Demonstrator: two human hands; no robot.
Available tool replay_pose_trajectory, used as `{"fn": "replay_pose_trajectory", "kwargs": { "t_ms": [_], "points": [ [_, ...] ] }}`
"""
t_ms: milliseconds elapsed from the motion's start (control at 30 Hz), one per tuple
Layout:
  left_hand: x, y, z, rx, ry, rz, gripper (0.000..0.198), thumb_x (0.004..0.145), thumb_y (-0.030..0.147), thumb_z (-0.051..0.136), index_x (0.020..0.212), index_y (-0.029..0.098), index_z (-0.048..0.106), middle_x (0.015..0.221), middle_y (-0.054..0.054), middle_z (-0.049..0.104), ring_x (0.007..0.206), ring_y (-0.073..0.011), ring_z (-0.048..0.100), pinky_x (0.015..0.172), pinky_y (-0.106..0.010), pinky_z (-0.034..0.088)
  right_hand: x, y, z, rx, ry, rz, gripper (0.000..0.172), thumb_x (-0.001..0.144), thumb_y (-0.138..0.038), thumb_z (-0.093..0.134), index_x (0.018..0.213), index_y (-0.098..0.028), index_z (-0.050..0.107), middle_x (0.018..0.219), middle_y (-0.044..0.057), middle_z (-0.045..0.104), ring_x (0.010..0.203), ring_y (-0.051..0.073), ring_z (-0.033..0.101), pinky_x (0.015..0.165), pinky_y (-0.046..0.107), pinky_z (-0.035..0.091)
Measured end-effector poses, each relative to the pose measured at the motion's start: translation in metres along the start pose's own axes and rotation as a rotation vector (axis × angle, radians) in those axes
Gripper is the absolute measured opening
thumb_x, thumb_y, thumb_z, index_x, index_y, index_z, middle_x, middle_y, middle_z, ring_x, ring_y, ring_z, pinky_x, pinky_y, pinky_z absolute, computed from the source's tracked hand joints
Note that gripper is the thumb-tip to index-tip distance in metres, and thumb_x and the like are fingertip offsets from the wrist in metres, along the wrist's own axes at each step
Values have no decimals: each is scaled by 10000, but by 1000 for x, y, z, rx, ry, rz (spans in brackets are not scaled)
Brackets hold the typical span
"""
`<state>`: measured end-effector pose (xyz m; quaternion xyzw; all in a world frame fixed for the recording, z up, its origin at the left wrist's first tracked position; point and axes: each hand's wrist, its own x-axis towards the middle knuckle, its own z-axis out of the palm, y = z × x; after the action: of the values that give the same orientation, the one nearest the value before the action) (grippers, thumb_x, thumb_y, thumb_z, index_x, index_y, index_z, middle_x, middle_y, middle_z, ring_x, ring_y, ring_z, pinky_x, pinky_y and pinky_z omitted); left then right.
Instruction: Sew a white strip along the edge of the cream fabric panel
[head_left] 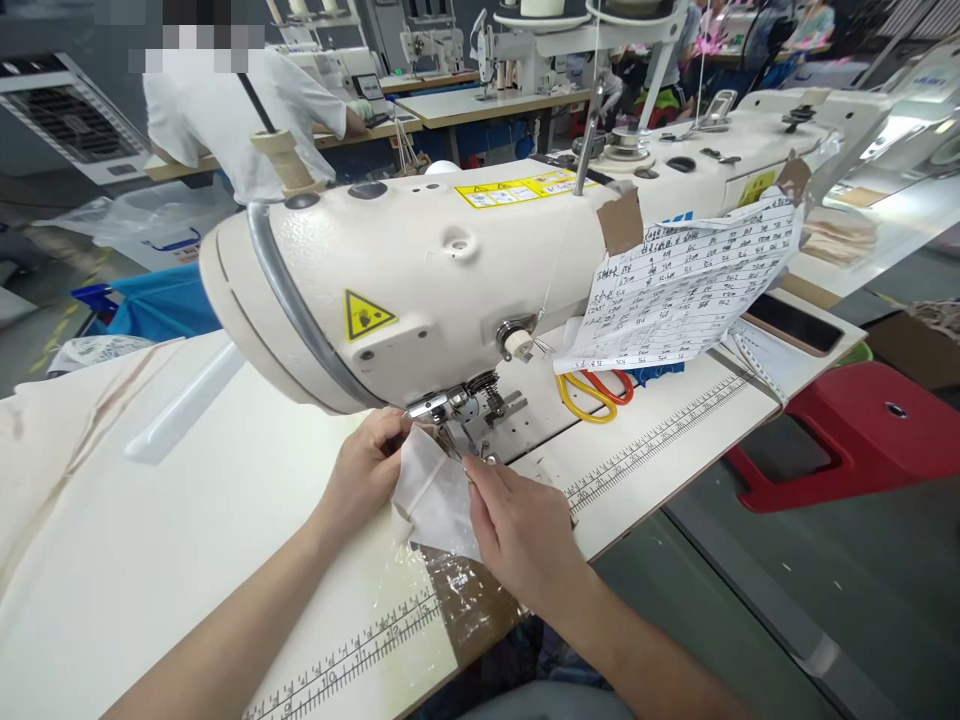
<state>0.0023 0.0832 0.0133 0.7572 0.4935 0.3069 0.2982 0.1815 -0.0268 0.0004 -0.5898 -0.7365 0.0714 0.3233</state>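
A white work table [187,520] with a printed ruler along its front edge is carrying a cream industrial sewing machine [450,260], which is filling most of the view. Behind it, a person in a white top [247,110] is leaning over another bench. A red stool [847,430] is standing on the floor to the right. A handwritten sheet [682,280] is hanging taped to the machine's arm, and scissors [596,392] with yellow and orange handles are lying under it.

The left hand [367,465] is pinching the left edge of a small white fabric piece [435,495], thumb and fingers closed on it. The right hand [521,530] is touching the piece's right side; whether it is gripping or only pressing down is hard to tell. The fabric is lying on the machine bed, its upper edge just at the presser foot [450,415].
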Motion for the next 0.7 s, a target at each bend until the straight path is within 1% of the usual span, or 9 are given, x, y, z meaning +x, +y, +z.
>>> {"fn": "replay_pose_trajectory", "kwargs": {
  "t_ms": [100, 200, 367, 433, 500, 600, 700],
  "points": [
    [-1, 0, 0, 20, -16, 23, 312, 827, 513, 593, 764, 221, 686, 824, -46, 683, 825, -226, 627, 726, -331, 496, 1, -1, -1, -6, -10, -2, 325, 999, -126, 426, 1269, -107, 607, 930, 56, 728, 715, 210, 686, 527, 325, 436],
    [-2, 0, 1, 60, -26, 51, 302, 841, 490, 561, 784, 213, 665, 814, -48, 654, 812, -223, 611, 725, -338, 496, 1, -2, -2, -26, -16, -6, 325, 999, -127, 437, 1278, -102, 602, 947, 62, 733, 727, 211, 693, 525, 324, 448],
    [-1, 2, 5, 235, 25, 136, 268, 825, 438, 518, 833, 204, 648, 813, -58, 647, 793, -226, 584, 701, -346, 476, 0, -3, -1, -79, -25, -4, 310, 988, -123, 476, 1269, -104, 605, 910, 58, 728, 713, 214, 694, 522, 325, 457],
    [0, 3, 6, 258, 49, 160, 255, 821, 429, 515, 817, 207, 639, 817, -60, 651, 790, -223, 578, 700, -342, 471, 0, -4, -2, -92, -29, -8, 311, 982, -116, 484, 1269, -101, 604, 900, 58, 725, 698, 212, 689, 516, 324, 457],
    [0, 3, 6, 240, 58, 149, 248, 816, 433, 516, 775, 212, 620, 796, -49, 647, 755, -208, 569, 683, -328, 468, 0, -4, -2, -91, -29, -6, 312, 981, -111, 483, 1269, -101, 601, 903, 59, 726, 699, 211, 688, 514, 324, 458],
    [-1, 3, 4, 195, 49, 74, 246, 805, 434, 516, 700, 220, 575, 731, -25, 620, 687, -183, 552, 625, -300, 448, 1, -3, -3, -69, -43, 11, 310, 985, -113, 468, 1266, -104, 597, 911, 61, 725, 724, 215, 692, 539, 323, 473],
    [-2, 2, 3, 146, 42, 10, 246, 794, 431, 535, 669, 220, 553, 724, -16, 612, 684, -175, 555, 615, -290, 446, 1, -1, -2, -59, -44, 21, 314, 992, -123, 445, 1269, -102, 591, 919, 70, 723, 743, 226, 697, 553, 331, 481]
  ]
}}
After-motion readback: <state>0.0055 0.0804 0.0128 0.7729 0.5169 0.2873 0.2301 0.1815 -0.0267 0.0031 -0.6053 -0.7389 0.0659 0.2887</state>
